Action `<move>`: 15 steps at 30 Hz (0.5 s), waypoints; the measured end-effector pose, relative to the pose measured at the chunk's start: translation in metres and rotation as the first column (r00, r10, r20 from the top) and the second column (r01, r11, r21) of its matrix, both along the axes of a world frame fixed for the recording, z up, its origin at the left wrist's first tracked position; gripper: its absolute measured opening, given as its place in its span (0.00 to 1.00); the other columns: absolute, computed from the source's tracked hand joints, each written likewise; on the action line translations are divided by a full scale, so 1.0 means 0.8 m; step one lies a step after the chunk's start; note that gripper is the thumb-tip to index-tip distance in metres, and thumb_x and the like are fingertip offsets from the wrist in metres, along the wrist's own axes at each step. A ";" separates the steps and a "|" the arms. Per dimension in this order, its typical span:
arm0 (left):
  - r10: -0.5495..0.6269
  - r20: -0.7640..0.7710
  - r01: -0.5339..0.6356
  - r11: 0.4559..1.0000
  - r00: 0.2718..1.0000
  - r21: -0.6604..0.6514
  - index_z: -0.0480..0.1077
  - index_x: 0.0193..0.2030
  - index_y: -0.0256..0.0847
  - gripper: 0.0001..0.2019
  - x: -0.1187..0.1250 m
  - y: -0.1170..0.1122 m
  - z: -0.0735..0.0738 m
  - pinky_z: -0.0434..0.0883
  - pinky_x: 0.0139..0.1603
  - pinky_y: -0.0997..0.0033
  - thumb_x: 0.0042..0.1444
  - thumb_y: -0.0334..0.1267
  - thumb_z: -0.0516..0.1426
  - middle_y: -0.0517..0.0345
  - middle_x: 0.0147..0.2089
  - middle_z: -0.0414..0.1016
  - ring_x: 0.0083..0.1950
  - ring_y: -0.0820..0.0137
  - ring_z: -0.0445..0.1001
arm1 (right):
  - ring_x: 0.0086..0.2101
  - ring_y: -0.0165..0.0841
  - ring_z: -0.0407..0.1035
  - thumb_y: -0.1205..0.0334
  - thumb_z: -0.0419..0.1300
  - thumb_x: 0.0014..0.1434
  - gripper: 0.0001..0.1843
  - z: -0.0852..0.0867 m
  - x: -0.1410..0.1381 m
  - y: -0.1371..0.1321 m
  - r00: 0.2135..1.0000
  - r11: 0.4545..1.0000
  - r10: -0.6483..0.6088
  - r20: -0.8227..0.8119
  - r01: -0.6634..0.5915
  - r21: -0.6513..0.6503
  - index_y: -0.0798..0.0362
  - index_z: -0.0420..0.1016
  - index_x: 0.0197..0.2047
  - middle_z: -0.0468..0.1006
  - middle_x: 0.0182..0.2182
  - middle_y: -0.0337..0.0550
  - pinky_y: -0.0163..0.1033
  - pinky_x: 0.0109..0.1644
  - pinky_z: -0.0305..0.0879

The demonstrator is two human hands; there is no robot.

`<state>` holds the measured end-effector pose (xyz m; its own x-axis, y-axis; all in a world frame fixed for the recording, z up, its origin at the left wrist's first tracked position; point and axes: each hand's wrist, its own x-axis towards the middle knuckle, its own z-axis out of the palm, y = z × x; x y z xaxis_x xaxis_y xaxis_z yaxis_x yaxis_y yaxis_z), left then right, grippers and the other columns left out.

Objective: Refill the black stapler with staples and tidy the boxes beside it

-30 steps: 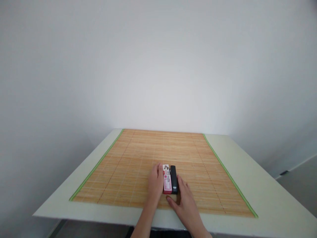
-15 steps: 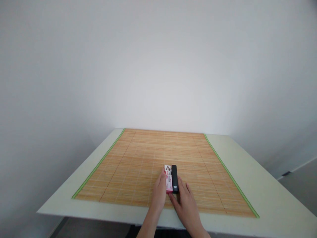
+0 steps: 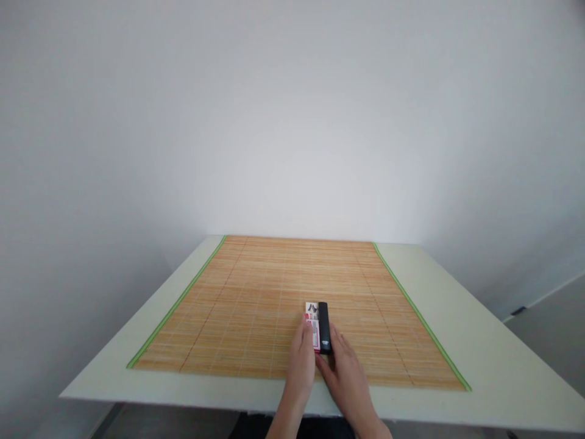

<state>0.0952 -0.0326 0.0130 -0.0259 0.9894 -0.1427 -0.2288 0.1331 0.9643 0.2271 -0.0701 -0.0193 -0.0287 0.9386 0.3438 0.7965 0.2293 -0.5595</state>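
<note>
A small white box with pink-red edging and a dark picture at its far end (image 3: 312, 310) lies lengthwise on the bamboo mat (image 3: 256, 292). Against its right side is a long black stapler (image 3: 324, 328) with a small white mark near its closer end. My left hand (image 3: 300, 360) presses along the box's left side, fingers together, covering part of its top. My right hand (image 3: 348, 372) lies along the stapler's right side, its thumb by the near ends of both things. The two hands clasp the pair between them. Some fingertips are hidden.
The mat has green side borders (image 3: 178, 299) and lies on a white table (image 3: 484, 360). Pale walls (image 3: 292, 122) stand behind and at the sides. The table's front edge runs just in front of my wrists, with dark clothing (image 3: 324, 427) below.
My left hand has moved slightly right and covers more of the box. Box and stapler have shifted a little right on the mat, still side by side. The camera view has moved slightly.
</note>
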 end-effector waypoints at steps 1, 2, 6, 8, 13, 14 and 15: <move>-0.012 -0.003 0.012 1.000 1.000 0.012 0.66 0.69 0.42 0.27 0.009 -0.001 0.001 0.51 0.77 0.56 0.68 0.51 0.53 0.52 0.74 0.61 0.76 0.60 0.55 | 0.67 0.50 0.61 0.51 0.59 0.67 0.38 0.001 0.010 0.000 1.000 1.000 0.010 -0.004 -0.010 -0.002 0.44 0.51 0.76 0.63 0.70 0.49 0.63 0.70 0.59; -0.033 -0.008 0.033 0.999 0.999 0.019 0.66 0.69 0.41 0.27 0.018 -0.001 0.002 0.51 0.77 0.57 0.68 0.50 0.52 0.51 0.74 0.62 0.76 0.60 0.56 | 0.66 0.50 0.62 0.52 0.59 0.67 0.38 0.002 0.023 0.001 1.000 1.000 0.021 -0.004 -0.021 -0.004 0.43 0.52 0.76 0.64 0.69 0.49 0.63 0.71 0.58; -0.152 -0.027 0.152 0.988 0.988 0.020 0.65 0.69 0.40 0.27 0.066 0.004 0.011 0.59 0.73 0.58 0.67 0.48 0.52 0.49 0.72 0.65 0.72 0.58 0.64 | 0.67 0.49 0.61 0.51 0.59 0.67 0.39 0.004 0.098 0.002 0.998 0.998 0.051 0.025 -0.050 -0.045 0.43 0.51 0.76 0.66 0.69 0.48 0.65 0.74 0.48; -0.228 -0.047 0.229 0.973 0.973 0.033 0.67 0.69 0.40 0.26 0.092 0.009 0.019 0.63 0.71 0.59 0.65 0.44 0.53 0.49 0.69 0.69 0.69 0.58 0.68 | 0.67 0.47 0.61 0.49 0.58 0.67 0.39 0.005 0.139 0.001 0.998 0.996 0.045 0.038 -0.041 -0.084 0.43 0.50 0.76 0.65 0.69 0.48 0.64 0.75 0.45; -0.390 -0.130 0.398 0.916 0.912 0.050 0.71 0.65 0.44 0.26 0.138 0.021 0.034 0.66 0.66 0.60 0.59 0.36 0.54 0.53 0.59 0.78 0.62 0.58 0.73 | 0.68 0.47 0.58 0.45 0.56 0.68 0.38 0.013 0.209 -0.001 0.998 0.988 0.023 0.061 -0.013 -0.154 0.44 0.51 0.76 0.63 0.70 0.48 0.61 0.76 0.41; -0.406 -0.141 0.417 0.907 0.903 0.059 0.71 0.64 0.45 0.26 0.142 0.023 0.035 0.67 0.66 0.60 0.58 0.35 0.54 0.54 0.58 0.79 0.61 0.58 0.74 | 0.68 0.47 0.59 0.45 0.55 0.68 0.38 0.014 0.216 0.000 0.997 0.987 0.029 0.066 -0.018 -0.158 0.44 0.51 0.76 0.64 0.70 0.49 0.61 0.76 0.40; -0.420 -0.151 0.434 0.898 0.895 0.075 0.71 0.64 0.46 0.27 0.145 0.025 0.035 0.67 0.65 0.60 0.57 0.34 0.54 0.54 0.58 0.79 0.61 0.58 0.74 | 0.67 0.47 0.60 0.44 0.55 0.68 0.38 0.015 0.221 0.000 0.997 0.987 0.033 0.068 -0.022 -0.156 0.44 0.52 0.76 0.64 0.69 0.49 0.61 0.76 0.40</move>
<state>0.2115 -0.0126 0.0406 0.3912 0.9182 -0.0630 -0.0463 0.0880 0.9950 0.4035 -0.0697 -0.0074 -0.0742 0.9790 0.1900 0.8294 0.1664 -0.5334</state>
